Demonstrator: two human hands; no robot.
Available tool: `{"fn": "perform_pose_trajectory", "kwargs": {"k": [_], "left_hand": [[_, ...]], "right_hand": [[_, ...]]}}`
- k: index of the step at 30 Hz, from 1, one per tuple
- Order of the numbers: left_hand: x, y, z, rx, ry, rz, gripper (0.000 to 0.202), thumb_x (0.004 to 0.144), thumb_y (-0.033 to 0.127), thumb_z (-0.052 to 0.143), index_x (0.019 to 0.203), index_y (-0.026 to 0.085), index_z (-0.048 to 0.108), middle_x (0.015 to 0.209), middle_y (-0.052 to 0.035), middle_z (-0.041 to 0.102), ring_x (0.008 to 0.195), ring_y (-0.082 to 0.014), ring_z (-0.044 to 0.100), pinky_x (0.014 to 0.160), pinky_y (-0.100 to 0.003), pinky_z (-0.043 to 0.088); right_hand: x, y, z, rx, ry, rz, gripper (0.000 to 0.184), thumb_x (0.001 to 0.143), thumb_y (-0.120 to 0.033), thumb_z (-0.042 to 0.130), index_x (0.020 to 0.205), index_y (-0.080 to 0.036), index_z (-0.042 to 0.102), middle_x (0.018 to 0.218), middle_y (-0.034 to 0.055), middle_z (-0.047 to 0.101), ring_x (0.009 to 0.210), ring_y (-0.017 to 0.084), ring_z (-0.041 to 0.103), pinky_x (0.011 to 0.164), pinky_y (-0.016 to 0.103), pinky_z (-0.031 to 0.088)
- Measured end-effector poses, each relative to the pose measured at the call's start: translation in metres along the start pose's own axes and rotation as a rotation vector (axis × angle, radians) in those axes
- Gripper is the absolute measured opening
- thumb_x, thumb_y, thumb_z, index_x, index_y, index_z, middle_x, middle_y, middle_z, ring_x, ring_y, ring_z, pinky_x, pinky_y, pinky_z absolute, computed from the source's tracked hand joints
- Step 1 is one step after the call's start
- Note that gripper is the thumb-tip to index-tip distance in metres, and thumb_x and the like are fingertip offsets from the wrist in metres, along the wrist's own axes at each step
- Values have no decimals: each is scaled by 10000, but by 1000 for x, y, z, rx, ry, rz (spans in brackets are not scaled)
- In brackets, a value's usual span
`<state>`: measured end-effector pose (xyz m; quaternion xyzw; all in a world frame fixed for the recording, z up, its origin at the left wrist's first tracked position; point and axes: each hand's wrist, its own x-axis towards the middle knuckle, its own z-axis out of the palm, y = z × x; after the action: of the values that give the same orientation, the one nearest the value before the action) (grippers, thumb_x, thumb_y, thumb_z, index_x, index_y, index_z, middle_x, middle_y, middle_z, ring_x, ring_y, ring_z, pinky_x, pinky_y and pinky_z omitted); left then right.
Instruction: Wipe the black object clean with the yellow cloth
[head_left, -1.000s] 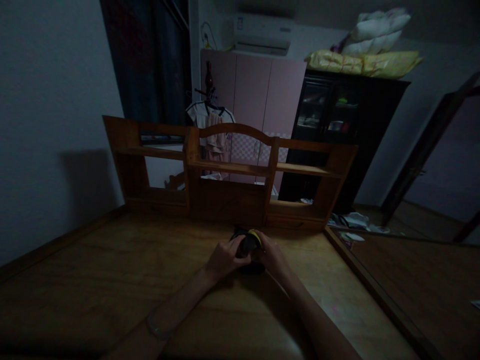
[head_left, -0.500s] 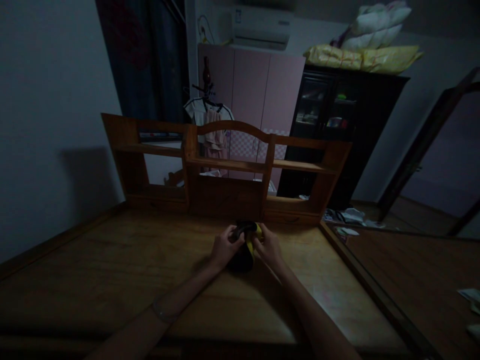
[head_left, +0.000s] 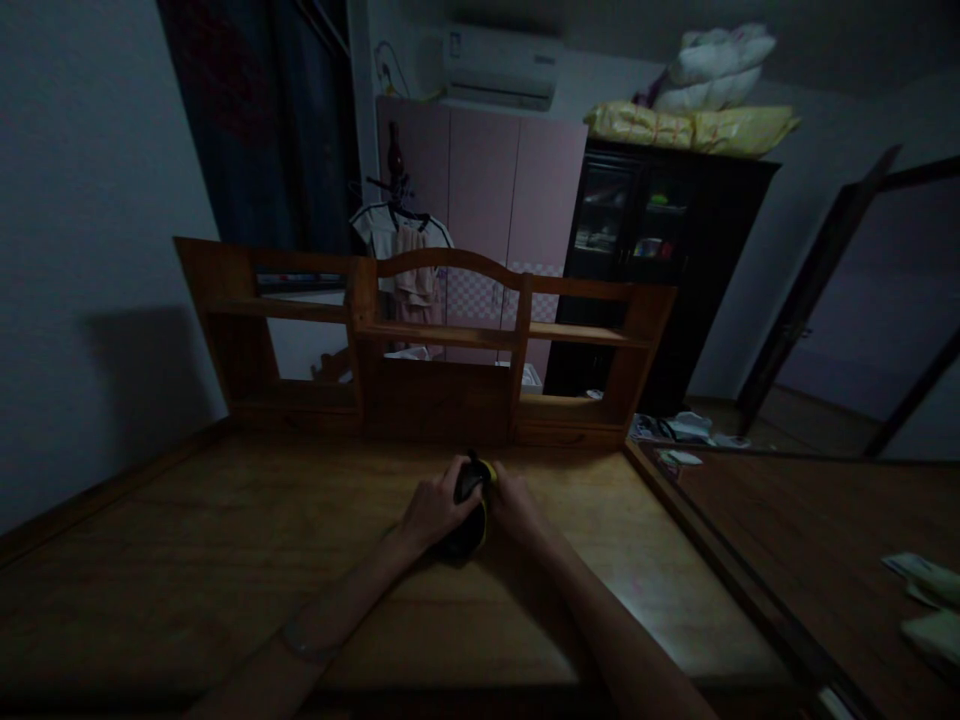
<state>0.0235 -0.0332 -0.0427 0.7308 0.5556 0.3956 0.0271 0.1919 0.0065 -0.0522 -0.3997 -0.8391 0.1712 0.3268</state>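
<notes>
A black item with yellow edging (head_left: 463,538) is held just above or against the bare wooden bed board (head_left: 300,540); the dim light hides its exact kind. My left hand (head_left: 433,510) is closed on its left and upper side, thumb reaching over the dark part. On the right, my right hand (head_left: 516,504) pinches the yellow edge near the top. The lower black part hangs between and below the hands. Some fingertips are hidden behind the item.
A wooden headboard with shelves (head_left: 442,330) stands at the far end of the board. A side rail (head_left: 697,540) runs along the right, with wooden floor beyond. Papers and bags (head_left: 682,428) lie on the floor. White wall (head_left: 90,300) borders the left.
The view has shifted slightly. The item has turned between my hands, with more of its black side showing and less yellow. My left hand now reaches further over it.
</notes>
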Motion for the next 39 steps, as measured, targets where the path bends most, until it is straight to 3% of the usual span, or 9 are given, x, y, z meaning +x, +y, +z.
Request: {"fn": "perform_pose_trajectory", "kwargs": {"k": [3, 8, 14, 18, 23, 29, 33, 36, 39], "left_hand": [[1, 5, -3, 48, 19, 39, 344, 863, 431, 497, 1148, 240, 499, 957, -53, 672, 837, -219, 657, 739, -300, 472], [6, 2, 1, -128, 6, 43, 371, 843, 439, 533, 1149, 229, 538, 1099, -59, 645, 998, -226, 617, 879, -342, 464], [13, -17, 19, -736, -194, -209, 525, 672, 400, 728, 1116, 144, 613, 1058, -83, 678, 994, -253, 622, 886, -366, 488], [12, -22, 28, -968, -300, -280, 531, 644, 371, 755, 1092, 124, 614, 1053, -91, 683, 957, -255, 641, 796, -377, 548], [9, -27, 41, -1140, -280, -350, 541, 700, 286, 695, 1196, 150, 526, 1209, -112, 605, 1076, -256, 598, 853, -394, 546], [11, -39, 41, -1148, -292, -359, 590, 661, 179, 664, 1226, 170, 492, 1138, -84, 632, 1021, -220, 618, 862, -365, 521], [14, -41, 30, -1013, -360, -244, 786, 517, 95, 765, 1252, 184, 501, 1171, -68, 634, 1093, -231, 581, 972, -372, 445], [14, -39, 21, -835, -388, -183, 821, 517, 184, 813, 1275, 188, 499, 1230, -93, 609, 1134, -256, 561, 988, -384, 433], [18, -34, 14, -769, -470, -229, 701, 579, 322, 803, 1221, 174, 562, 1207, -111, 627, 1121, -275, 578, 944, -379, 468]], "right_hand": [[1, 1, -1, -177, 10, 22, 245, 935, -173, 435, 1176, -184, 477, 948, 82, 681, 819, 208, 647, 646, 239, 411], [-1, 4, -11, -360, 28, -24, 288, 909, -127, 481, 1193, -178, 466, 1048, 104, 643, 885, 214, 634, 702, 260, 429], [1, 6, -24, -494, 82, -193, 314, 906, -86, 489, 1208, -165, 462, 1034, 108, 612, 911, 226, 616, 716, 276, 454], [4, 3, -27, -469, 120, -244, 310, 892, -129, 542, 1193, -178, 485, 1023, 98, 602, 925, 224, 592, 791, 297, 459], [8, 1, -19, -241, 210, -95, 327, 870, -115, 522, 1182, -208, 489, 1049, 84, 609, 953, 207, 587, 813, 279, 442], [12, 14, -4, -29, 110, -9, 316, 793, -77, 499, 1081, -204, 528, 903, 26, 657, 833, 189, 620, 704, 233, 441], [8, 12, -3, -130, 38, -83, 494, 786, -18, 476, 1248, -191, 447, 1097, 85, 629, 985, 208, 603, 797, 259, 438], [7, 7, -6, -258, 10, -108, 531, 815, -9, 454, 1312, -185, 388, 1139, 114, 610, 1010, 217, 597, 812, 276, 438], [7, 6, -12, -349, 8, -151, 436, 857, -34, 446, 1270, -172, 426, 1069, 111, 629, 952, 216, 611, 787, 280, 449]]}}
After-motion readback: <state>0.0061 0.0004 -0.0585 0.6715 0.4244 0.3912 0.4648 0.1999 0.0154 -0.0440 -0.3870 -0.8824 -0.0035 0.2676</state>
